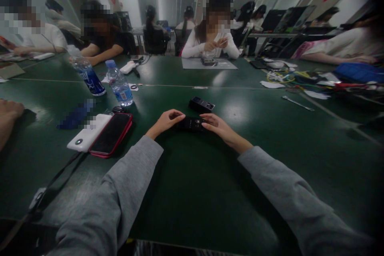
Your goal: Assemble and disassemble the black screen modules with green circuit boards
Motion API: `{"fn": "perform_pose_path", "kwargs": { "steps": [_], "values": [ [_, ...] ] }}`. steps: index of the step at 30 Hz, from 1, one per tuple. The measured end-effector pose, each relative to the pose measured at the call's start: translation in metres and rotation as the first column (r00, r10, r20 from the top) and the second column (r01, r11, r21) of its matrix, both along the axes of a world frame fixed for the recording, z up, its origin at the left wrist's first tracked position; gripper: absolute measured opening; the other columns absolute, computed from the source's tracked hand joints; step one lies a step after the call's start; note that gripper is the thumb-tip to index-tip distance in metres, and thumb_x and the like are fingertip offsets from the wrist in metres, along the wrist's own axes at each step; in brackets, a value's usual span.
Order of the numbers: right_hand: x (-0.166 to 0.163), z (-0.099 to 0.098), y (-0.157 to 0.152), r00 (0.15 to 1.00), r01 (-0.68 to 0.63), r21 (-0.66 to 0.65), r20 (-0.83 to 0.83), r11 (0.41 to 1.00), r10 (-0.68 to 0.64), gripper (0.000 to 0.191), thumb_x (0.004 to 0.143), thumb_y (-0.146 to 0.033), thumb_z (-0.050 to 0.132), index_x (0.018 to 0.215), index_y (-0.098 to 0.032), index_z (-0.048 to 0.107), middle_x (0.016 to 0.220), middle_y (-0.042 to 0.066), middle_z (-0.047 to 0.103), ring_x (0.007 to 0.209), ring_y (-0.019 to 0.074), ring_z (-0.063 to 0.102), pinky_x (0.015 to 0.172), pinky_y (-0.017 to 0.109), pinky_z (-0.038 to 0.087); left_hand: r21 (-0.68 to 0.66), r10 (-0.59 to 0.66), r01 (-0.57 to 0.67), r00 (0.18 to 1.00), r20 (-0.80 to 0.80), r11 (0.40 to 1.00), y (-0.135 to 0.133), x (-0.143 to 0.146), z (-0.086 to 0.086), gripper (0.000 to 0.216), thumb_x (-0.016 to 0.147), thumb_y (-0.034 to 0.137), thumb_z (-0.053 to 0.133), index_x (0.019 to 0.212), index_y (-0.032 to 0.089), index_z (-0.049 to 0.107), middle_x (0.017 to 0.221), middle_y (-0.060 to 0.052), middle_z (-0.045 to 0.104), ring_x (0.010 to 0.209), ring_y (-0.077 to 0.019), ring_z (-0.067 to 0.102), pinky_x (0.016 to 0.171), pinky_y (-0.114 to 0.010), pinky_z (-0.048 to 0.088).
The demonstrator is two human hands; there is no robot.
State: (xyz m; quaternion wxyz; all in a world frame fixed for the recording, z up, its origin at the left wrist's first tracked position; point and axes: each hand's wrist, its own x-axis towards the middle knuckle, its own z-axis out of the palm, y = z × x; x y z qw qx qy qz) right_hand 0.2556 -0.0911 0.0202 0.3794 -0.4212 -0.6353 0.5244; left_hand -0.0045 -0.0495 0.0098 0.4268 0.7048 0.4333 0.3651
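Note:
A small black flat device (191, 123) lies on the dark green table (192, 192) in front of me. My left hand (168, 121) grips its left end with curled fingers. My right hand (216, 125) pinches its right end, fingers pressed together. Both arms wear grey sleeves. A second small black box-like device (201, 105) rests on the table just beyond my hands, untouched.
To my left lie a red-cased phone (111, 134) on a white power bank (87, 133), and two water bottles (119, 84). Another person's hand (9, 114) rests at the far left. Several people sit across the table. Cables and papers (288, 78) clutter the right.

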Motion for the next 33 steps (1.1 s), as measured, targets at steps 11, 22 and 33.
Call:
{"fn": "perform_pose_path", "kwargs": {
  "steps": [11,22,33],
  "values": [
    [-0.0028,0.0046,-0.0045,0.998,0.005,0.017,0.067,1.0,-0.006,0.041,0.083,-0.045,0.066,0.118,-0.025,0.058,0.125,0.006,0.058,0.118,0.0231,0.053,0.106,0.047,0.039,-0.007,0.04,-0.04,0.999,-0.015,0.999,0.0021,0.0015,-0.0031,0.047,0.081,0.058,0.057,0.104,0.017,0.065,0.104,-0.009,0.067,0.096,-0.0194,0.062,0.087,-0.036,0.047],
    [-0.0064,0.0091,-0.0078,0.993,0.028,0.027,0.116,0.999,-0.031,0.035,0.084,-0.044,0.064,0.114,-0.026,0.058,0.121,0.006,0.059,0.115,0.024,0.055,0.104,0.049,0.041,0.001,0.055,-0.055,0.998,-0.043,0.998,0.0026,-0.0008,-0.0053,0.05,0.083,0.062,0.05,0.106,0.019,0.065,0.106,-0.008,0.067,0.095,-0.0196,0.061,0.087,-0.037,0.046],
    [-0.007,0.0041,-0.0054,0.994,0.029,0.057,0.103,0.998,-0.035,0.038,0.083,-0.045,0.064,0.115,-0.026,0.058,0.12,0.006,0.06,0.114,0.0238,0.056,0.104,0.049,0.041,0.021,0.065,-0.064,0.997,-0.05,0.998,0.0021,0.0005,-0.0047,0.05,0.084,0.061,0.048,0.104,0.019,0.065,0.105,-0.007,0.067,0.095,-0.0191,0.061,0.088,-0.036,0.045]
  ]
}}
